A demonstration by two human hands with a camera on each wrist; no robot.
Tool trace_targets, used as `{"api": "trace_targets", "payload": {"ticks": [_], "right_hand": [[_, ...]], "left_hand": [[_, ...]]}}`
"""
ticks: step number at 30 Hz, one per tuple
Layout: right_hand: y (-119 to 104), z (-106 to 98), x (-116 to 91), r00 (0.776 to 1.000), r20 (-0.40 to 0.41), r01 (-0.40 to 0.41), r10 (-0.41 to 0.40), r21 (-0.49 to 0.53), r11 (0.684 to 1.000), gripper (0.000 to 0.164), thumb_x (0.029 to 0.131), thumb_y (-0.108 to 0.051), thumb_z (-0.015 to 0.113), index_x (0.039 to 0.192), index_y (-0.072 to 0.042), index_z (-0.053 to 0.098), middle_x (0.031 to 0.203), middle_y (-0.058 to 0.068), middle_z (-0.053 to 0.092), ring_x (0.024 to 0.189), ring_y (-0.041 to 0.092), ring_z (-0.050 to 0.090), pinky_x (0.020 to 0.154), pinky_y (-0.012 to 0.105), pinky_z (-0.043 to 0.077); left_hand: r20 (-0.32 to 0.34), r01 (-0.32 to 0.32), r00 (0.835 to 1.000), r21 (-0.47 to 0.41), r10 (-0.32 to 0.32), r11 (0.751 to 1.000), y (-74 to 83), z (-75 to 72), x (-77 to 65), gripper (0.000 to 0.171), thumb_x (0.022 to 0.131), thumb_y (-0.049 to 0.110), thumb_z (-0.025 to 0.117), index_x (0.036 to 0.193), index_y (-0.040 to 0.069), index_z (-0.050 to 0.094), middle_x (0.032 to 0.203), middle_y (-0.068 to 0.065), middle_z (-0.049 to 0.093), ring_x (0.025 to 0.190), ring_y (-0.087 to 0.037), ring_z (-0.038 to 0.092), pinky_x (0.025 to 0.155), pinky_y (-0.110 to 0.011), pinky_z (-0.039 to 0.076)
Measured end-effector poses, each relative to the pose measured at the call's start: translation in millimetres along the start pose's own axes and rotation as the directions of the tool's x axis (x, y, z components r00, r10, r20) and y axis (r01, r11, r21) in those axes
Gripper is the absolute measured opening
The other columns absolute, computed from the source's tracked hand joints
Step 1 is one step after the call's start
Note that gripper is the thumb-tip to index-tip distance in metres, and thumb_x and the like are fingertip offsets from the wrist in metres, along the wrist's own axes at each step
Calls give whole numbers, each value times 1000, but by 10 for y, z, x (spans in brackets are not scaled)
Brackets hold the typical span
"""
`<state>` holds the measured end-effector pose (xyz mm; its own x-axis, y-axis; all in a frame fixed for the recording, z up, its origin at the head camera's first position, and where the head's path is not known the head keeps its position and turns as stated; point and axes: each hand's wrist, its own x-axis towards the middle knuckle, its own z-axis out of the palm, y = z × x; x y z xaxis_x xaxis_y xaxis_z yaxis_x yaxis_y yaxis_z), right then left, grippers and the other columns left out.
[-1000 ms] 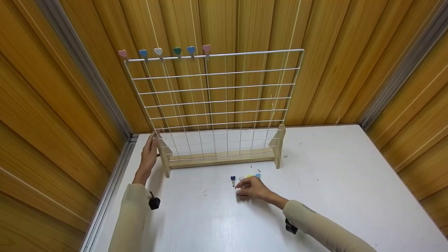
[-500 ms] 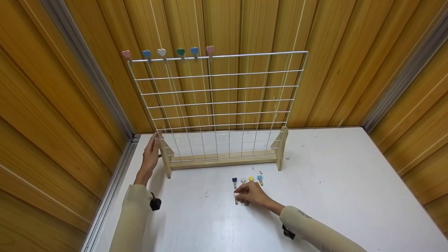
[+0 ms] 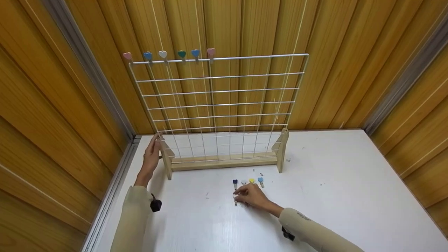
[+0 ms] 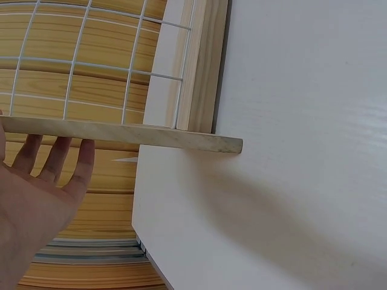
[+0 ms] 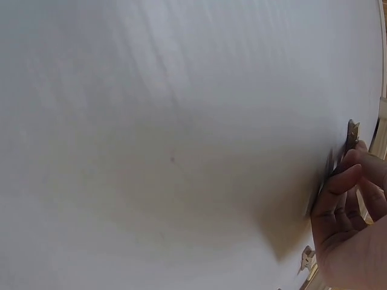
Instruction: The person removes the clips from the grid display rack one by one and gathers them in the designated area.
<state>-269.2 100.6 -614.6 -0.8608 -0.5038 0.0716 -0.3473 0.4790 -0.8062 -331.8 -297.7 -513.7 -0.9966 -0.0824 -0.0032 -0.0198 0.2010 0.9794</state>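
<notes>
My left hand (image 3: 151,154) rests along the outer side of the rack's left wooden upright (image 3: 166,157). In the left wrist view its fingers (image 4: 84,163) touch the wood from outside; the thumb is mostly cut off. With thumb and index finger, my right hand (image 3: 254,196) pinches a small heart-topped clip (image 3: 235,202) just over the table. The fingertips hide most of its heart; its metal end points towards me. The right wrist view shows this clip (image 5: 352,133) at the fingertips. The wire grid rack (image 3: 224,92) stands upright on its wooden base.
Pink, blue, white (image 3: 162,54) and green heart clips sit along the left half of the grid's top bar. Beyond my right hand lie dark blue (image 3: 235,182), whitish, yellow (image 3: 252,180) and light blue (image 3: 260,180) clips on the white table (image 3: 332,196). Wood-panelled walls enclose the table.
My right hand has turned slightly, so the pinched clip and the clips beyond it show more. The left hand keeps its place on the upright. The head view has shifted a little.
</notes>
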Motion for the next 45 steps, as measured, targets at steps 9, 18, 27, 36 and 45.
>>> {"api": "trace_targets", "payload": {"ticks": [9, 18, 27, 36, 45], "right_hand": [[-15, -15, 7, 1000, 4, -6, 6, -15, 1000, 19, 93, -8, 73, 107, 5, 78, 95, 16, 77, 60, -2, 52, 54, 15, 44], [-12, -44, -4, 1000, 11, -28, 27, 25, 999, 20, 94, -9, 73, 108, 5, 77, 97, 16, 77, 64, 1, 55, 54, 15, 46], [-232, -386, 155, 999, -1, 37, -37, 4, 999, 19, 96, -12, 71, 105, 4, 78, 93, 18, 77, 63, 33, 69, 52, 14, 46], [-795, -906, 438, 994, -29, 102, -102, -16, 995, 22, 99, -15, 68, 113, 0, 77, 97, 19, 75, 64, 34, 69, 52, 14, 46], [-1476, -1392, 709, 981, -135, 134, -138, -34, 990, 22, 99, -17, 70, 114, -3, 77, 101, 17, 76, 61, 20, 65, 55, 16, 48]], "left_hand": [[-13, -16, 1000, 20, 16, 1000, 24, 22, -45, 56, 114, 38, 27, 166, 25, 13, 172, -12, 15, 157, -39, 20, 122, -60, 31], [-6, -25, 1000, 15, 25, 1000, 25, 26, -57, 57, 113, 39, 27, 166, 24, 12, 172, -14, 17, 156, -40, 24, 121, -61, 33], [11, -21, 1000, 55, 21, 998, 42, 33, -62, 60, 113, 43, 25, 167, 24, 8, 172, -14, 13, 157, -41, 20, 123, -60, 30], [12, 13, 1000, 47, -14, 999, 109, 22, -85, 59, 113, 41, 25, 167, 23, 7, 173, -14, 12, 157, -41, 20, 123, -60, 30], [12, 2, 1000, 45, -2, 999, 64, 29, -70, 59, 113, 44, 24, 167, 26, 7, 173, -11, 12, 156, -40, 23, 121, -62, 33]]}}
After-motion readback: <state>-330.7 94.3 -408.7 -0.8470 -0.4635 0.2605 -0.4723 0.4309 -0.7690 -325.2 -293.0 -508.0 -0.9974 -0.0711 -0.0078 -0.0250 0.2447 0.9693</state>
